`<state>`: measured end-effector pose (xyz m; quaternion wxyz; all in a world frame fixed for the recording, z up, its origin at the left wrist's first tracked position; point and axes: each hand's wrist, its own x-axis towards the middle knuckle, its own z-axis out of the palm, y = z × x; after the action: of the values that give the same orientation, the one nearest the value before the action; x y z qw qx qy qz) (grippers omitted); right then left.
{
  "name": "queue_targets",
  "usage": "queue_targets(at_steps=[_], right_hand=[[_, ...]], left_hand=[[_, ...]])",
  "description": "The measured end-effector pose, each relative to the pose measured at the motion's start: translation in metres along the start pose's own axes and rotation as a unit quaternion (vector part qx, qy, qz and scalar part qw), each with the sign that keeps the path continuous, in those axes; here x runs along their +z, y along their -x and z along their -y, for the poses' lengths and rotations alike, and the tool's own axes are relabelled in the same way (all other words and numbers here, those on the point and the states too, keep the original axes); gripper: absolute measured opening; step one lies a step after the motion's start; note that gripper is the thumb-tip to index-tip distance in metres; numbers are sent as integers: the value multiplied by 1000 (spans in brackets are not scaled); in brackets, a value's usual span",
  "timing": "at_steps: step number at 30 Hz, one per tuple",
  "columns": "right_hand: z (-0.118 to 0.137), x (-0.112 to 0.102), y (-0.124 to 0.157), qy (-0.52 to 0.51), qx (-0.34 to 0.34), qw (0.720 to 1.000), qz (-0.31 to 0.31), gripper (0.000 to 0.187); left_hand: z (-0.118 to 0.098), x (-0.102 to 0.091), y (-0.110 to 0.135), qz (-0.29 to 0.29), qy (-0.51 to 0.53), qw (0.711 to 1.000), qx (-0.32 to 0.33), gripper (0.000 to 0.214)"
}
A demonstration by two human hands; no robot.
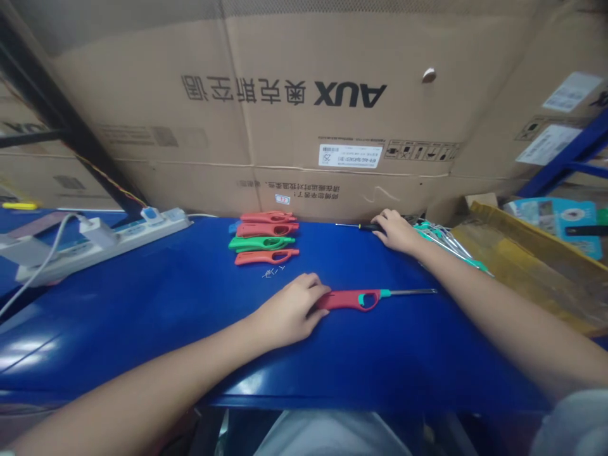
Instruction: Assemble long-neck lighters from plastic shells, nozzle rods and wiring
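left hand (287, 310), right hand (396, 232), both palm-down

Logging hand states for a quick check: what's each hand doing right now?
Left hand: closed, fingers holding a red plastic utility lighter.
Right hand: closed, fingers apparently holding a black-handled screwdriver.

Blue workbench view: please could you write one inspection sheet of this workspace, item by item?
surface: blue workbench, glossy, with light reflections.
job's things: red long gas lighter under the left hand; black-handled screwdriver at the right hand; red and green lighter bodies lying in a row.
clutter: small metal pieces near the row; teal-and-metal wire bundle at far right.
grips: left hand touches the lighter's handle end; right hand rests at the screwdriver.
cables: white cable running to a power strip.
surroundings: AUX cardboard carton behind; blue shelf frame at right.
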<state>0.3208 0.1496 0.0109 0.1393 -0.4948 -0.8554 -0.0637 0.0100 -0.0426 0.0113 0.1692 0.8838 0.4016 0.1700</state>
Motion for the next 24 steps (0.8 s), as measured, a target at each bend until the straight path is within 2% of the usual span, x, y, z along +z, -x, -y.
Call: queue_targets(at_steps=[4,9,10,12,15,18,24], right_hand=[[14,-2,-1,-60,22,998,-24,24],[69,-13,9,-162,51,981,-94,34],[83,-16,12,-199,49,975,-89,35],[107,-20,18,-366,60,927,-51,35],[132,-19,24,-464,62,884,-8,31],[142,-12,25,-471,75,878,27,25],[145,-3,23,-474,92,875,35,23]], left_hand=[[1,5,1,-2,-2,1000,-5,35],[0,7,1,-9,-9,1000,1,35],[-1,7,1,-9,-7,1000,5,35],[-1,7,1,-11,-5,1000,13,36],[-1,6,0,-11,-6,1000,22,37],[-1,5,0,-10,-8,1000,23,36],[0,5,0,-13,-4,1000,27,35]])
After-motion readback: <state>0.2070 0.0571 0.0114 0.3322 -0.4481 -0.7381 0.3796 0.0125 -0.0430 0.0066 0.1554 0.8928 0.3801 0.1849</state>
